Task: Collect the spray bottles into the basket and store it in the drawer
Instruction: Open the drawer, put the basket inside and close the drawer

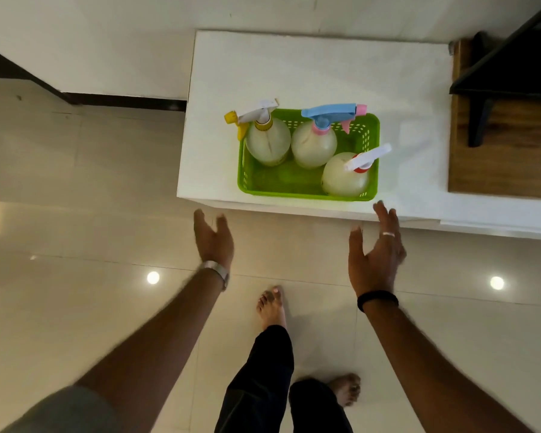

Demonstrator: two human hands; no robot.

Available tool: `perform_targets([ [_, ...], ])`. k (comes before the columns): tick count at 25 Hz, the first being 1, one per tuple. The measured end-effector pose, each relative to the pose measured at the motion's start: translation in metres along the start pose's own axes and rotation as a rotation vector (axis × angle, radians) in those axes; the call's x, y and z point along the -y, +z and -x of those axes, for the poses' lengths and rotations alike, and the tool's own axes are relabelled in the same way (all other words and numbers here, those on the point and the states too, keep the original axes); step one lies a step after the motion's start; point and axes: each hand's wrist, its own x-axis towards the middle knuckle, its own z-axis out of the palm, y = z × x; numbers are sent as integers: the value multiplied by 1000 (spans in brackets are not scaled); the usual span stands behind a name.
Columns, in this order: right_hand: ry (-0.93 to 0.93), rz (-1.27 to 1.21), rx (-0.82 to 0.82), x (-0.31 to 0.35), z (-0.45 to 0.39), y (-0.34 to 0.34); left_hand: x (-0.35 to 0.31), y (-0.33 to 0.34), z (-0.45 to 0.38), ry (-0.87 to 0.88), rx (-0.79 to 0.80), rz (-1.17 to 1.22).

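Observation:
A green plastic basket (278,185) stands near the front edge of a white table (294,67). Three clear spray bottles stand upright inside it: one with a yellow and white trigger (267,140) at the left, one with a blue and pink trigger (314,145) in the middle, one with a white and red trigger (344,175) at the front right. My left hand (214,237) is open, below the basket's left front corner and apart from it. My right hand (377,254) is open too, its fingertips just under the basket's right front corner.
A wooden board (497,157) lies on the table's right side under a black metal frame (506,76). Glossy beige floor tiles (75,214) spread to the left and below. My own bare feet (270,307) stand in front of the table. No drawer is in view.

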Motion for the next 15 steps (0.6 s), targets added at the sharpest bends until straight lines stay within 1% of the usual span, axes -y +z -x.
perform_targets([
  [1, 23, 34, 49, -15, 15, 0, 20, 14, -24, -216, -18, 152],
  [2, 43, 71, 103, -29, 29, 0, 36, 16, -44, -245, 42, 194],
  [3, 58, 110, 158, -42, 40, 0, 61, 26, -70, -234, 116, 157],
  [4, 67, 151, 215, -53, 49, 2, 81, 31, -85, -159, 118, 53],
  [5, 76, 187, 269, -62, 56, 4, 90, 34, -96, -167, 148, 13],
  [6, 86, 216, 319, -68, 60, 6, 78, 19, -100, -66, 121, -59],
  [7, 92, 237, 363, -71, 62, 9, 54, 9, -99, -69, 67, -39],
  [8, 91, 254, 395, -71, 62, 12, 22, -1, -91, -130, 2, 42],
  [9, 86, 265, 413, -70, 59, 16, 4, -11, -93, -152, -35, 165],
  [10, 79, 271, 417, -67, 55, 20, -10, -35, -96, -141, 16, 203],
  [11, 74, 270, 416, -64, 49, 24, -3, -18, -94, -161, 8, 196],
  [15, 42, 257, 420, -38, 33, 45, -4, -13, -87, -137, 57, 163],
])
